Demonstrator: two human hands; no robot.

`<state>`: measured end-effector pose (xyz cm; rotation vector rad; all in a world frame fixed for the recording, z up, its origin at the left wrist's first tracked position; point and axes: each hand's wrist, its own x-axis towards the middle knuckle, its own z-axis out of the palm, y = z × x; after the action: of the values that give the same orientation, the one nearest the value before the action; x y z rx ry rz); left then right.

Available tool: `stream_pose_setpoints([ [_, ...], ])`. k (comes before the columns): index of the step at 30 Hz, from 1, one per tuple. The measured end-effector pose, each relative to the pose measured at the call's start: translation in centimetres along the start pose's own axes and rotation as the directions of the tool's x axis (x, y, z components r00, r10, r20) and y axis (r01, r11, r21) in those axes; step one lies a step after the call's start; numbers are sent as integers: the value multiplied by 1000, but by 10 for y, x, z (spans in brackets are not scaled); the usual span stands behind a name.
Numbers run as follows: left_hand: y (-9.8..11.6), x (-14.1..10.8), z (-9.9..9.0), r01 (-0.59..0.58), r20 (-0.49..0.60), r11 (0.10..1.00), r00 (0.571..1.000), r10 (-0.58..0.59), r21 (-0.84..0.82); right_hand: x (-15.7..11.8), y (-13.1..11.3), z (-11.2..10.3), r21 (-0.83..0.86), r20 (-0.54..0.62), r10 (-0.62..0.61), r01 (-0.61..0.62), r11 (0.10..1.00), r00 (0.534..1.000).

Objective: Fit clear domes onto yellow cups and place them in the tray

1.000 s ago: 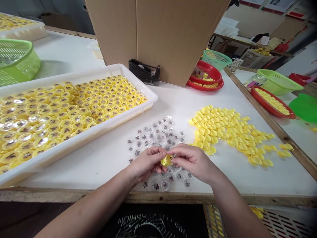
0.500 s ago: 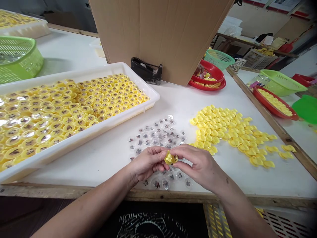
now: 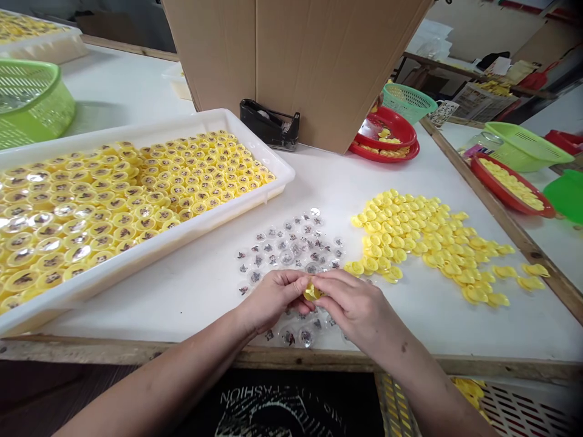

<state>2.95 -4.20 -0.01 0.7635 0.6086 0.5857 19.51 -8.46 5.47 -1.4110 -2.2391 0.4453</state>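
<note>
Both hands meet over the front of the white table around one small yellow plastic piece (image 3: pixel 311 292). My left hand (image 3: pixel 277 297) pinches it from the left, thumb on top. From the right, the fingers of my right hand (image 3: pixel 357 301) close on the same piece and hide much of it. Under and behind the hands lie many clear round discs (image 3: pixel 296 246) with small printed figures. To the right spreads a pile of loose yellow plastic pieces (image 3: pixel 401 230). At left, a white tray (image 3: pixel 273 159) holds rows of yellow pieces with printed discs on them.
A cardboard box (image 3: pixel 291 67) stands at the back, with a black tape dispenser (image 3: pixel 269 124) before it. Red plates (image 3: pixel 387 130) sit beside the box. Green baskets (image 3: pixel 34 100) stand at left and far right. A wooden strip (image 3: pixel 501 212) edges the table's right side.
My right hand has closed in farther over the yellow piece, its fingers more bent, and covers more of it. The left hand stays nearly in place. The view has shifted slightly.
</note>
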Motion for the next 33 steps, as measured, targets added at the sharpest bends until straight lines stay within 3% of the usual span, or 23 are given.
stream_pose_setpoints([
  [5,4,-3,2,-163,-34,932,982,184,324,-3,2,13,60,-127,86,-79,995,988],
  [8,1,-2,1,-171,-73,910,974,213,378,-6,10,17,220,-197,218,-173,960,956],
  [13,0,-4,1,-180,-115,841,955,274,510,-12,21,28,573,-32,413,-321,754,910],
  [19,5,-6,3,-145,-128,642,925,359,753,-13,20,43,619,-82,441,-301,725,894],
  [25,8,-9,13,-80,-163,657,940,300,749,-18,26,50,722,-12,532,-360,590,847],
  [27,31,-11,5,-105,-172,645,920,352,757,-20,34,52,766,-32,566,-343,543,824],
  [30,96,-21,-30,-93,-237,498,795,558,862,-23,47,55,783,-51,624,-356,509,780],
  [31,123,-25,-48,-42,-245,402,734,633,914,-24,50,55,780,-51,644,-373,503,763],
  [33,176,-34,-90,139,-308,296,681,664,945,-24,53,55,774,-58,676,-395,495,734],
])
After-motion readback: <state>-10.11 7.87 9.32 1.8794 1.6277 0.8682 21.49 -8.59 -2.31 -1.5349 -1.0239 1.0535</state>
